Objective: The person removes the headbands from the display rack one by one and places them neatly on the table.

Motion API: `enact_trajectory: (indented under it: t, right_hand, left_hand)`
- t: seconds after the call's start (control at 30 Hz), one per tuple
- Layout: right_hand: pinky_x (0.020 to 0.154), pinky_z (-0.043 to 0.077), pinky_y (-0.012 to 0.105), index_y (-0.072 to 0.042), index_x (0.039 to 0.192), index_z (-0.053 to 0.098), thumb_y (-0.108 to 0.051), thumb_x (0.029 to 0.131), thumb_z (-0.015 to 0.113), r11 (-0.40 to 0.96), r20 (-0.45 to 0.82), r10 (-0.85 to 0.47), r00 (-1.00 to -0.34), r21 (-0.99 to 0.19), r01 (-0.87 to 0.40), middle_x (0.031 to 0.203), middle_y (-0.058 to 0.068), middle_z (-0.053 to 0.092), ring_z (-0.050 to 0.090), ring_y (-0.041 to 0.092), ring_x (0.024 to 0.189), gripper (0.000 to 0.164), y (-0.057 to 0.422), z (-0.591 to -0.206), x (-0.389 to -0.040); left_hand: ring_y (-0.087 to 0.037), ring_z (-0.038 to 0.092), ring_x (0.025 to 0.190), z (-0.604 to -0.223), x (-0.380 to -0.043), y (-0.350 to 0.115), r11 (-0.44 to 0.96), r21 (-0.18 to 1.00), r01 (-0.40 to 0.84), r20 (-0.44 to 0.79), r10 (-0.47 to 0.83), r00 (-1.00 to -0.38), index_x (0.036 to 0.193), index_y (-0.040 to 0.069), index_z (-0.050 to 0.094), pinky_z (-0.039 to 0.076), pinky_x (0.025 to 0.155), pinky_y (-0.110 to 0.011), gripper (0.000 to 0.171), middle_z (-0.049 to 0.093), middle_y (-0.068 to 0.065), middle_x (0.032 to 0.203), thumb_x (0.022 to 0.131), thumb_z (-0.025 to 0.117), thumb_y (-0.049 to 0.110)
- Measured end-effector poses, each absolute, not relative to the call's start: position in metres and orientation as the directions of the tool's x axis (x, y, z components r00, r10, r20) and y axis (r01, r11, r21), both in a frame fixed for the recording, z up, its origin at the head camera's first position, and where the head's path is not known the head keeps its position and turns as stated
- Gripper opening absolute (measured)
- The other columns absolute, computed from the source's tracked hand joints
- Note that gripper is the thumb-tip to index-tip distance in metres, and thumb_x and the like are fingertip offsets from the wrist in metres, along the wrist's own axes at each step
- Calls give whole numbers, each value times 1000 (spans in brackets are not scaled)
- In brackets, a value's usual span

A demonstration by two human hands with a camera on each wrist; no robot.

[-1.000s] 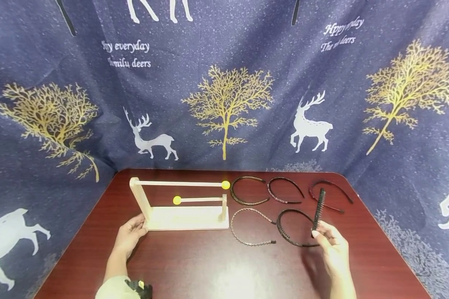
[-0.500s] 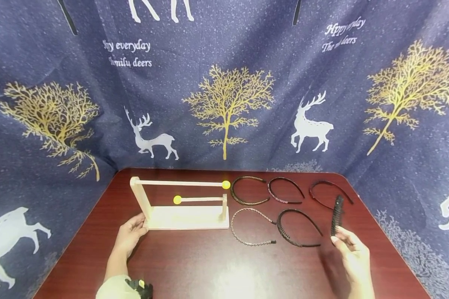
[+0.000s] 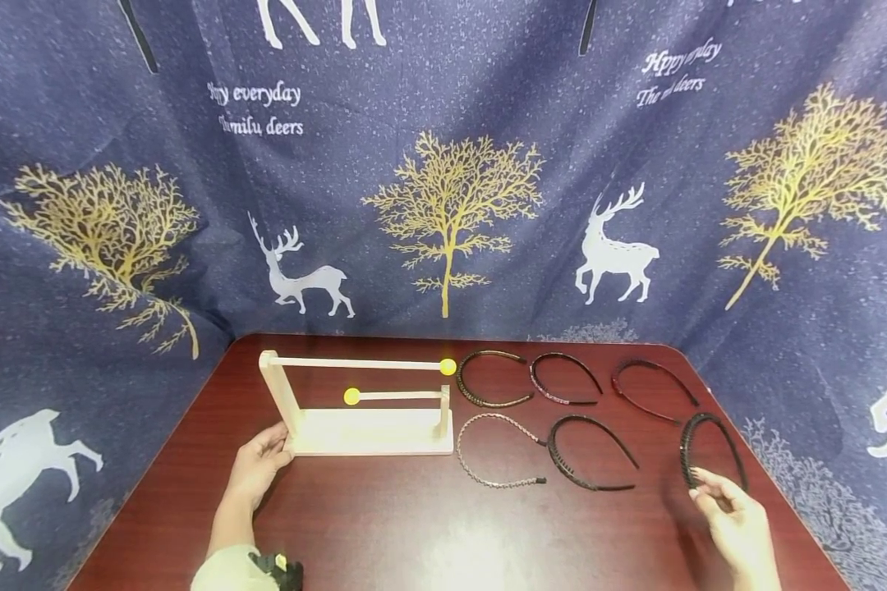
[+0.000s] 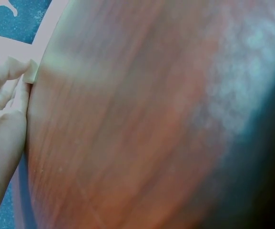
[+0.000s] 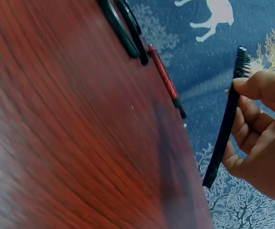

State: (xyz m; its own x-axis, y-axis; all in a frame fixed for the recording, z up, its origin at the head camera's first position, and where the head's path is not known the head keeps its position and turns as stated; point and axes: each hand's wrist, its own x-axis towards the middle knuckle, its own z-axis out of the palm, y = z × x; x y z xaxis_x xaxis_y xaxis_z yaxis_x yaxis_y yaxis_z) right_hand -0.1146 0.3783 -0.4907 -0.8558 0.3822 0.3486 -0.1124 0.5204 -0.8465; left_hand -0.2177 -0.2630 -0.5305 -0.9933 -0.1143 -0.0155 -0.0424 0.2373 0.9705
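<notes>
In the head view, my right hand (image 3: 735,525) pinches a black toothed headband (image 3: 685,451) and holds it up over the table's right side. The right wrist view shows the same headband (image 5: 225,124) between thumb and fingers, seen edge-on. My left hand (image 3: 257,466) grips the left end of a pale wooden stand (image 3: 369,431). That stand has two level rods, each tipped with a yellow ball (image 3: 447,367). In the left wrist view, my fingers lie at the corner of the stand's base (image 4: 31,74); part of the grip is out of sight.
Several headbands lie right of the stand: a gold-brown one (image 3: 464,386), a pink-and-black one (image 3: 540,386), a dark red one (image 3: 621,390), a beaded pale one (image 3: 464,460) and another black one (image 3: 558,460). A patterned blue cloth (image 3: 443,98) hangs behind the dark red table (image 3: 384,525).
My right hand has moved right with the black headband, away from the other black one, and the headband has turned so its loop shows. My left hand stays on the wooden stand.
</notes>
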Motion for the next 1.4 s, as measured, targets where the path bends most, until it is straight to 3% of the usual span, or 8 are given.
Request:
enact_trajectory:
  t: [0.1,0.27,0.5,0.67,0.87,0.97,1.1,1.4]
  right_hand:
    - [61,41,5,7,105,63,5,82,63,631,340,311,-887,-772,-75,75,-14,63,54,-8,70,22,386,-491,-115]
    - [59,41,7,11,103,62,4,81,63,717,284,229,-931,-696,-36,79,1,67,54,-7,72,23,395,-493,-117]
    - [61,41,8,9,100,65,2,80,65,761,219,142,-965,-648,-35,85,11,68,54,-6,75,21,404,-495,-122]
    - [69,39,7,4,103,67,-3,82,66,792,144,68,-987,-610,-35,93,13,68,54,-4,85,23,410,-493,-128]
    - [80,51,37,5,113,63,-7,86,62,749,-87,59,-994,-654,102,110,20,63,55,27,103,30,416,-492,-138]
    - [79,52,38,5,114,63,-7,86,62,730,-130,60,-990,-671,132,114,23,60,53,33,106,30,418,-493,-144]
    - [71,51,27,4,112,65,-8,84,65,717,-150,100,-984,-674,176,109,20,63,56,21,97,30,422,-494,-150]
    - [68,50,27,6,113,62,-8,85,65,633,-191,105,-976,-744,213,103,15,66,57,10,84,32,419,-495,-163]
  left_hand:
    - [-32,35,126,-529,-218,-263,234,971,-42,-14,-119,-993,134,-13,36,36,94,-12,54,39,-29,136,84,56,-9]
    - [-34,35,126,-531,-219,-262,242,969,-42,-13,-120,-993,135,-12,37,36,95,-13,54,40,-28,135,84,57,-9]
    - [-17,41,121,-533,-218,-262,235,972,-32,-3,-123,-992,134,-12,38,36,94,-11,54,41,-27,135,83,57,-9]
    - [-27,38,125,-528,-217,-261,223,975,-23,5,-122,-992,133,-13,38,36,93,-10,53,40,-29,134,83,56,-10]
    - [-36,33,126,-525,-215,-260,222,975,-25,-1,-110,-994,134,-14,35,36,94,-11,55,38,-30,136,83,55,-12]
    - [-36,33,126,-525,-215,-259,221,975,-25,0,-114,-993,134,-14,36,36,94,-11,55,38,-29,136,82,55,-13]
    - [-35,34,126,-526,-215,-259,224,974,-36,-11,-112,-994,135,-13,35,36,93,-11,56,39,-28,136,83,56,-12]
    - [-35,35,126,-525,-213,-264,231,972,-35,-3,-138,-990,134,-12,37,36,93,-11,55,40,-28,135,83,56,-11]
